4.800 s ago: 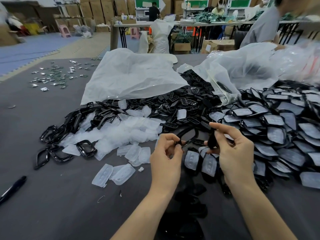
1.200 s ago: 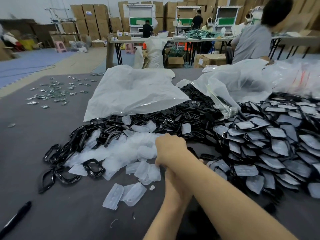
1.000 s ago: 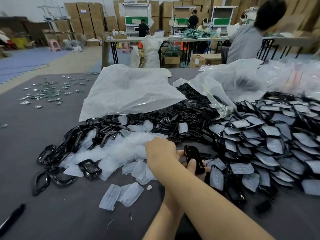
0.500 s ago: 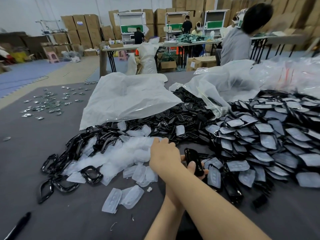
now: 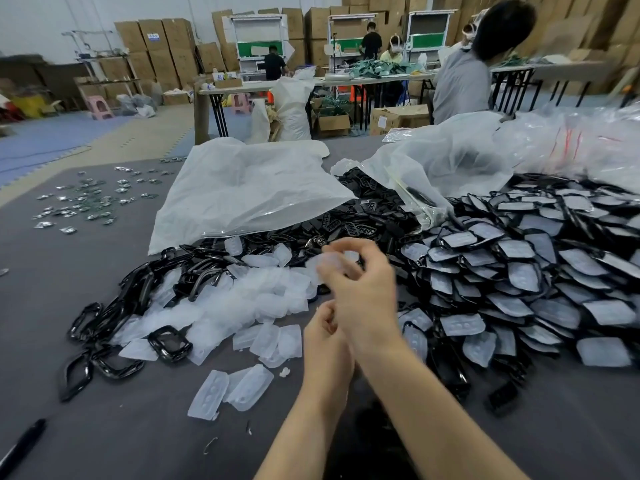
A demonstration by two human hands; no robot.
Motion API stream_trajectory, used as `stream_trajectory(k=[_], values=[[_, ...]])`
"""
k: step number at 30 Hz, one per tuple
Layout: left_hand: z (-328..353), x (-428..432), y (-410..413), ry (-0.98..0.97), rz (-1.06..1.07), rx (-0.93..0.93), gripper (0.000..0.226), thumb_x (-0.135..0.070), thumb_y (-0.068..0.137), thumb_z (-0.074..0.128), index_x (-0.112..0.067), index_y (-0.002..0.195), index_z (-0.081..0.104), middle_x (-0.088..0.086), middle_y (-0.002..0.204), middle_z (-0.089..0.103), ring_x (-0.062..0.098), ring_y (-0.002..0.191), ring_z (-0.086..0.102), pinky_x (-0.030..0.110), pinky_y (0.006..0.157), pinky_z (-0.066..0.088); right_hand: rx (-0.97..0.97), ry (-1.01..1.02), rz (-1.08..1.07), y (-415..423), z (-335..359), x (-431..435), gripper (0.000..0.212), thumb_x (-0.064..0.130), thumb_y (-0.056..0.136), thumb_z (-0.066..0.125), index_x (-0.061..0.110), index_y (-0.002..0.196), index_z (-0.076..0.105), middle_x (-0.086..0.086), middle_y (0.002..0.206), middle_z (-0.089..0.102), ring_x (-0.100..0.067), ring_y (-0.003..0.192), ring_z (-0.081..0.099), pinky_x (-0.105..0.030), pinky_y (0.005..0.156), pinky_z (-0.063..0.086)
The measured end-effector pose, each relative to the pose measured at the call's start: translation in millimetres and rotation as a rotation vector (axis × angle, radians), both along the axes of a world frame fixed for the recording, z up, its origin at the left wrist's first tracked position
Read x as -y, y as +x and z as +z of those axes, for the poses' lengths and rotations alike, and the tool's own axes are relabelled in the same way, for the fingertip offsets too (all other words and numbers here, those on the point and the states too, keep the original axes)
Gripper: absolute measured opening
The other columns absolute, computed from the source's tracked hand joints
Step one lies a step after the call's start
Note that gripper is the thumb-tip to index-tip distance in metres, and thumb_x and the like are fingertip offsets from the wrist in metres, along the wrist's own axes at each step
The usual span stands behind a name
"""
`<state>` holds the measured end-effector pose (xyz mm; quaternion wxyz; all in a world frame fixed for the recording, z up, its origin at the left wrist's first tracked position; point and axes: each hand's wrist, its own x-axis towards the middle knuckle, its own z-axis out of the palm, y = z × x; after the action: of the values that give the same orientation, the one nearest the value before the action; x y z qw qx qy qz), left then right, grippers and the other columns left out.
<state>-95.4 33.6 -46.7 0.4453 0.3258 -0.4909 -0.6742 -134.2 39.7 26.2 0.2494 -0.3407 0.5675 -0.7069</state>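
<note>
Right hand [image 5: 360, 292] and the clear piece [image 5: 332, 263] it pinches are smeared with blur. Left hand [image 5: 325, 337] is half hidden behind it, grip unclear. Pen [image 5: 20, 448] is cut off bottom-left.

Illumination is bright, even and diffuse, supplied from overhead; shadows on the grey table [image 5: 104, 427] are soft and faint. Glare sits on the plastic bag [image 5: 242, 188] at 11 o'clock and on the glossy black frames [image 5: 138, 282] at 9 o'clock. Motion blur smears the right hand [image 5: 360, 292] and the translucent piece [image 5: 329, 266] it pinches. Wide-angle distortion bends the edges; the 1 o'clock corner is soft.
</note>
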Motion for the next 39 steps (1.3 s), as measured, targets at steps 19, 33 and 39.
stream_trajectory(k=[19, 33, 39], values=[[18, -13, 1, 0.063, 0.007, -0.093, 0.015, -0.001, 0.098, 0.047, -0.005, 0.100, 0.062, 0.017, 0.087, 0.074, 0.028, 0.079, 0.073, 0.027, 0.068, 0.058, 0.385, -0.027, 0.003, -84, -30, -56, 0.014, -0.003, 0.086, 0.061, 0.010, 0.091, 0.060, -0.006, 0.062, 0.068, -0.017, 0.052, 0.067, -0.019, 0.049, 0.052], [20, -15, -1, -0.022, -0.032, -0.011, 0.027, 0.003, 0.099, 0.043, -0.011, 0.110, 0.063, 0.006, 0.090, 0.074, 0.022, 0.074, 0.072, 0.025, 0.065, 0.057, 0.267, -0.045, 0.008, -83, -26, -61, 0.010, 0.004, 0.090, 0.059, 0.011, 0.087, 0.065, -0.008, 0.080, 0.074, -0.021, 0.062, 0.070, -0.021, 0.051, 0.052], [20, -16, -1, -0.029, -0.058, 0.005, 0.030, 0.004, 0.098, 0.044, -0.015, 0.104, 0.065, 0.002, 0.086, 0.074, 0.022, 0.074, 0.072, 0.025, 0.064, 0.057, 0.216, -0.072, 0.036, -82, -23, -63, 0.027, 0.008, 0.090, 0.061, 0.023, 0.069, 0.069, 0.003, 0.067, 0.064, -0.009, 0.057, 0.059, -0.019, 0.047, 0.048]])
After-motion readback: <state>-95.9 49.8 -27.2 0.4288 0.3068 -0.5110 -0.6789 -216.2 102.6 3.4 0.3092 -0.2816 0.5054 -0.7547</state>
